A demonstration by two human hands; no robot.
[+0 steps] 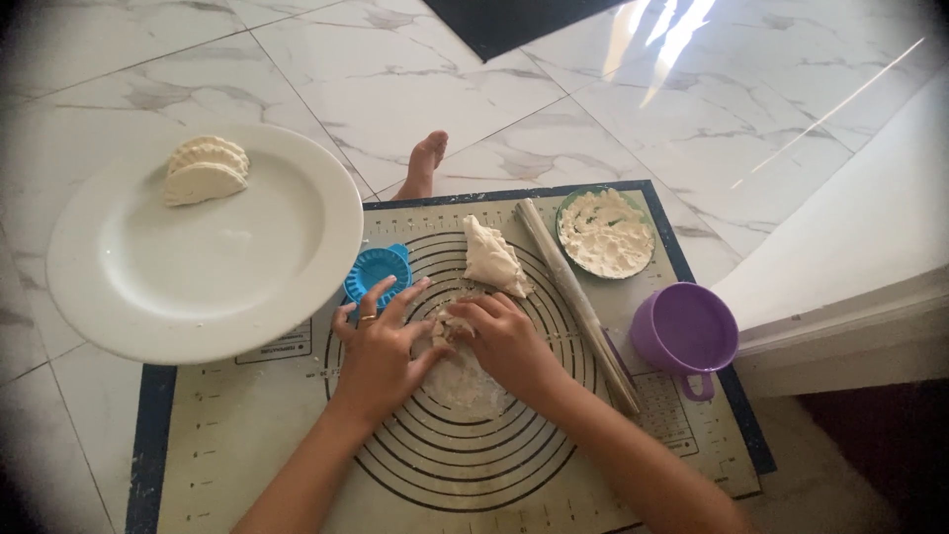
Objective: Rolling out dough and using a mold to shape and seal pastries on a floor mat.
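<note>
My left hand (378, 346) and my right hand (504, 339) meet over a small piece of white dough (447, 323) on a pastry mat (247, 435) printed with dark rings. Both hands pinch the piece between fingers and thumbs. A larger lump of dough (491, 257) lies just beyond them. A blue round dumpling press (376, 270) sits at the tips of my left fingers. Flour dusts the mat under my right wrist.
A big white plate (198, 287) with two folded dumplings (205, 170) overlaps the mat's left corner. A rolling pin (578, 302) lies diagonally on the right, beside a green bowl of flour (605, 233) and a purple cup (684, 330). A bare foot (424, 163) rests on the marble floor.
</note>
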